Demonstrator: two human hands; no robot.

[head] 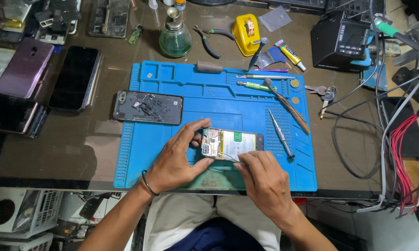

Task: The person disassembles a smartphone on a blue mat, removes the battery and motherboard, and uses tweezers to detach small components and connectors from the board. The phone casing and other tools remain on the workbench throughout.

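The opened phone [231,143] lies on the blue work mat [172,153] near the front edge of the table [102,153], its back off so the circuit board and battery show. The left hand [177,160] steadies it, with the thumb and fingers closed on the phone's left end in a firm grip. The right hand [265,179] is pinched shut on thin tweezers [228,155], whose tips reach in over the board; what they touch is too small to tell. Doing this well probably means keeping the left hand's hold still and flat so the phone cannot rock, resting the right wrist on the mat for support, and moving the tweezers in small, light motions so they do not slip across nearby parts. The removed back cover [148,107] lies just beside the mat's left edge, well clear of the hands. A metal pick [281,133] and a wooden-handled tool [288,106] lie to the right of the phone, within easy reach.
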